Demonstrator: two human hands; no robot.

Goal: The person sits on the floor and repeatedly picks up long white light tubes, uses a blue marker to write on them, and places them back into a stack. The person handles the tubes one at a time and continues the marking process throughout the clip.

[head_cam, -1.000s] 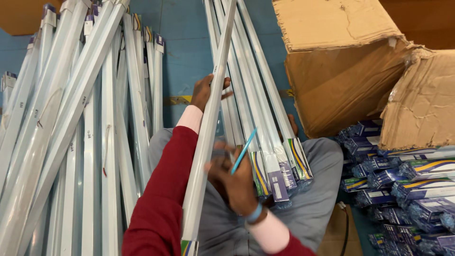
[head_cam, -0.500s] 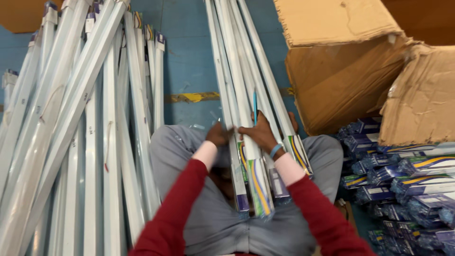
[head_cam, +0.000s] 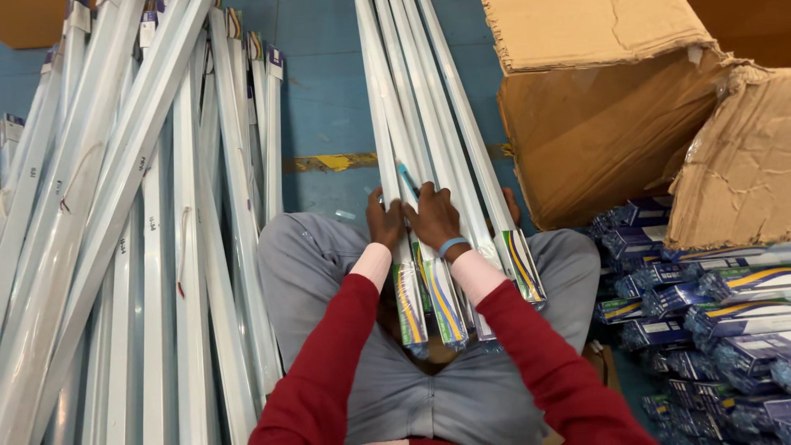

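Leaning over the person's lap, a bundle of long boxed tube lights (head_cam: pixel 428 156) runs from the grey trousers (head_cam: pixel 329 272) up and away across the blue floor (head_cam: pixel 329 91), its printed end caps lying between the knees. The left hand (head_cam: pixel 384 221) rests on the left side of the bundle with its fingers curled over one box, grasping it. The right hand (head_cam: pixel 432 216), with a blue band at the wrist, presses on the boxes just beside it and pinches a blue pen (head_cam: pixel 407 178) whose tip points up along the boxes. To the left, a much larger spread of the same white boxes (head_cam: pixel 148 247) fans over the floor and crowds against the left leg, hemming that side in. To the right, a big torn cardboard carton (head_cam: pixel 610 124) lies on its side close to the bundle, with a second crumpled carton (head_cam: pixel 737 173) against it; what either one holds cannot be seen. Below those cartons a heap of small blue packets (head_cam: pixel 700 313) lies stacked in rows beside the right leg. A worn yellow stripe (head_cam: pixel 329 162) crosses the floor between the 2 groups of long boxes.
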